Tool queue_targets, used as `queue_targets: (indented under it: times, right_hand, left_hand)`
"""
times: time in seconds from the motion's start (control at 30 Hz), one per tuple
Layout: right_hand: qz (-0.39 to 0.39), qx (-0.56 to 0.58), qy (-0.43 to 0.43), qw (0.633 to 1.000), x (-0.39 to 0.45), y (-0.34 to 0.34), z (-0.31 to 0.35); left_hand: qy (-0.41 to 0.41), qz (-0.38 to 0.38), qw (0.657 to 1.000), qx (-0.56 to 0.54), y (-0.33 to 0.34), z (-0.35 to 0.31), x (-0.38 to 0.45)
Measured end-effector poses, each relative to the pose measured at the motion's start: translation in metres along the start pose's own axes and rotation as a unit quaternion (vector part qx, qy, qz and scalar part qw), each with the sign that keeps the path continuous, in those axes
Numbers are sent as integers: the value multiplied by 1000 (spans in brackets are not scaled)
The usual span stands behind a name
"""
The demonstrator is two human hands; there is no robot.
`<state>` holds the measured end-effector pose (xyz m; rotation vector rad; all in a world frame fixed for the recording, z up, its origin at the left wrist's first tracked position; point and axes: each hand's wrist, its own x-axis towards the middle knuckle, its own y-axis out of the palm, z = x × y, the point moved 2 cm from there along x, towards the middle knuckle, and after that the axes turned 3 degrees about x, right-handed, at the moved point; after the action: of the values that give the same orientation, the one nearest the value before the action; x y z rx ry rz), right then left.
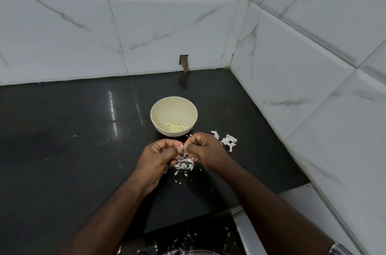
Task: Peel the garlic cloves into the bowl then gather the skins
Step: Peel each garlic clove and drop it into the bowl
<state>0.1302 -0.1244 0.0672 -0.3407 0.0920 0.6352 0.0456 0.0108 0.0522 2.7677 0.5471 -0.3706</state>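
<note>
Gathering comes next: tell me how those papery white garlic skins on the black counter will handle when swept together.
The papery white garlic skins look thin and curled, so probably very light and apt to scatter. Fragments lie strewn across the glossy black counter, so small flakes may well escape.

We are in a home kitchen, at the corner of a counter. A polished black stone countertop [73,129] fills the middle of the frame, white marble-veined wall tiles [167,31] meet at upper right, and a cream bowl [174,115] of peeled garlic cloves [175,126] sits at center.
</note>
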Motion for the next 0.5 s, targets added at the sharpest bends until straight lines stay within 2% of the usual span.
queue_targets:
  times: [0.3, 0.5]
  right_hand:
    - [-73, -122, -33, 989, 7, -8, -3]
    - [-56, -159, -72, 983, 5, -16, 2]
  left_hand:
    - [-8, -4, 1000, -15, 0, -1, 0]
    - [0, -20, 1000, 4, -3, 0, 5]
